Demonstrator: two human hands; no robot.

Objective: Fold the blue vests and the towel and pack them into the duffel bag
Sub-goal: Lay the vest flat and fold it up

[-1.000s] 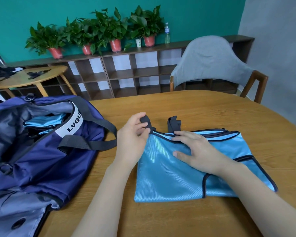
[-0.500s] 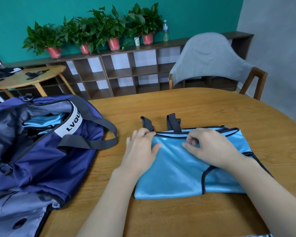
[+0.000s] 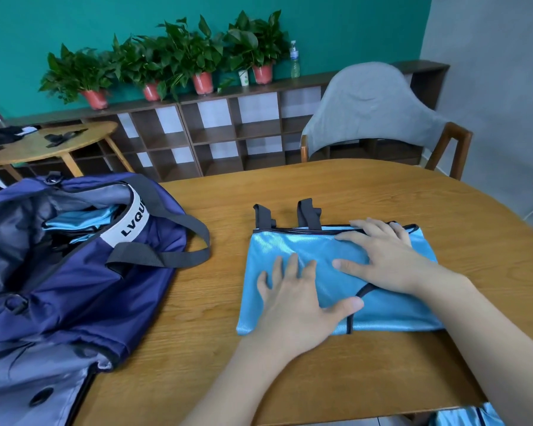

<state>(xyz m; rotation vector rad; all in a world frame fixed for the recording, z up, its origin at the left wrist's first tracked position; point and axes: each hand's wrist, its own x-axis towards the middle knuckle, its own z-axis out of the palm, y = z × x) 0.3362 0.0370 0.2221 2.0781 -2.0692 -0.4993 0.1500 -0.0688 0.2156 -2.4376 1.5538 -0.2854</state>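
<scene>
Head view. The blue vest (image 3: 305,253) lies folded flat on the desk (image 3: 351,192), just right of the duffel bag (image 3: 74,272). All positions below are given relative to the vest.

The left hand (image 3: 293,299) rests palm-down on the near-left part of the vest, fingers spread wide and straight, holding nothing. The right hand (image 3: 385,256) lies flat on the right part, fingers extended toward the far edge, also holding nothing. Judged purpose: both palms press the layers flat so that the fold keeps its shape before the next fold or the lift.

2 dark straps (image 3: 290,215) project past the far edge of the vest onto the desk. They may need tucking in before packing.

Container: the duffel bag stands open to the left of the vest, 1 dark handle (image 3: 166,256) draped toward it. Light-blue fabric (image 3: 74,222), apparently a packed vest, shows inside the opening. The rest of the interior is in shadow.

More light-blue fabric (image 3: 468,416) shows below the near desk edge, near-right of the vest. No towel can be identified with certainty.
</scene>
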